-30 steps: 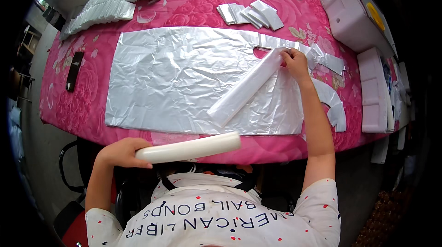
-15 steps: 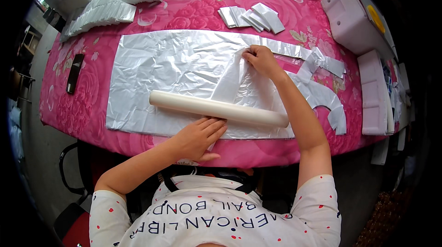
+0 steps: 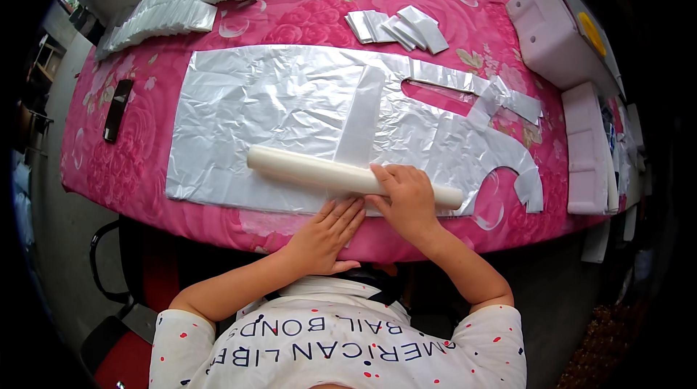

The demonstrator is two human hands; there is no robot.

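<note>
"Where is the smooth white cylindrical roll (image 3: 298, 165)?"
"Lying across the crinkled, silvery-white plastic sheet (image 3: 247, 113), on the pink floral-covered bench (image 3: 290, 22)."
"And the hands?"
"The left hand (image 3: 328, 231) is flat, fingers extended, at the near side of the roll. The right hand (image 3: 408, 199) is bent over the roll's right part; I can't tell whether it grips."
"Anything beyond the roll?"
"A narrow white plastic strip (image 3: 358, 109) extends from its far side."
</note>
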